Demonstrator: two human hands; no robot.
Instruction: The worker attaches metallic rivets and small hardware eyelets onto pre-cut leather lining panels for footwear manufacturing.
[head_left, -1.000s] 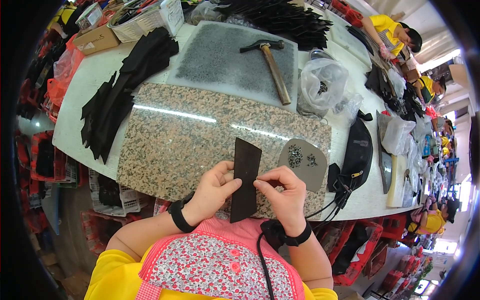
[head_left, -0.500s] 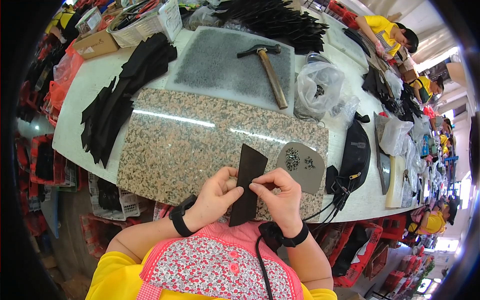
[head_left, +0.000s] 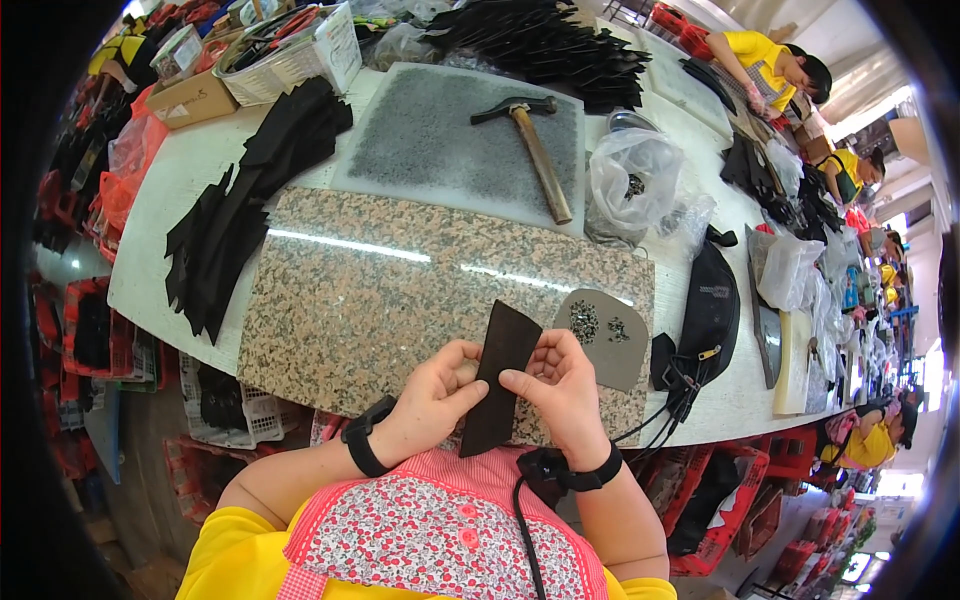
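Observation:
Between my two hands, over the near edge of the speckled stone slab (head_left: 340, 310), is a dark brown, strip-like piece of leather or similar material (head_left: 506, 345). My left hand (head_left: 440, 392) pinches its left edge, thumb on top. From the right, my right hand (head_left: 560, 385) grips it with the thumb on its face and the fingers behind. Just beyond my right hand a grey rounded pad (head_left: 622, 358) lies on the slab, bearing two small heaps of shiny metal bits (head_left: 584, 320).
Behind the slab, a hammer (head_left: 540, 160) rests on a translucent board (head_left: 420, 140). Black cut pieces (head_left: 250, 190) are stacked at left, more (head_left: 550, 45) at the back. A plastic bag (head_left: 635, 180) and black pouch (head_left: 708, 310) stand right. Co-workers (head_left: 765, 70) sit beyond.
My right hand has shifted from a fingertip pinch to a fuller hold, its fingers now behind the piece. The piece's top has tilted slightly to the right.

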